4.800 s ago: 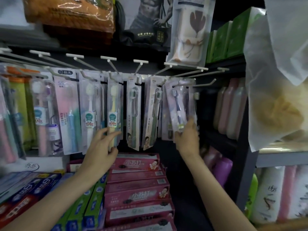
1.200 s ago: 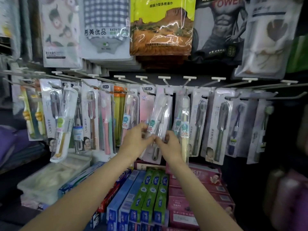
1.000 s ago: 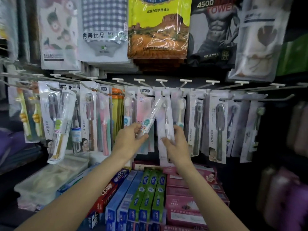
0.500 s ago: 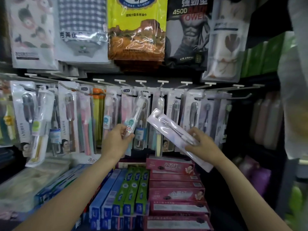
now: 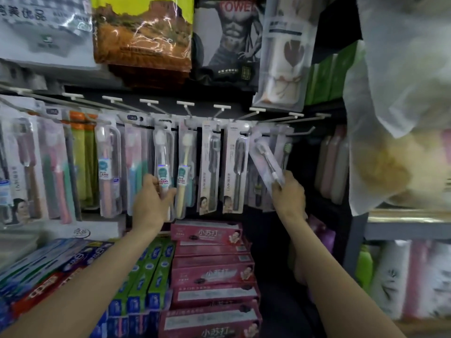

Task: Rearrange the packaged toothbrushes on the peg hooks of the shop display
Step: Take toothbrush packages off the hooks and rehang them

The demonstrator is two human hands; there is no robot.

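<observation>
The toothbrush packs hang in a row from white-tipped peg hooks on the dark display wall. Two of them carry a teal sticker reading "CLEAN": a white-handled CLEAN toothbrush pack and, just right of it, a yellow-handled CLEAN pack. Right of those hang two grey-toothbrush packs with vertical lettering too blurred to read and a printed face at the foot.

The left hand holds the lower part of the white-handled CLEAN pack, thumb and fingers curled round it; the pack hangs upright, its top at its hook. The right hand, well right of the CLEAN packs, pinches the bottom end of a pale lilac toothbrush pack, which is tilted, its top leaning left up toward a hook at the right end of the row; whether it is threaded on the hook I cannot tell.

Above the hooks hangs a black towel packet showing a bare torso and the letters "TOWE". Below the CLEAN packs lie stacked pink toothpaste boxes printed "小苏打", with green toothpaste boxes to their left.
</observation>
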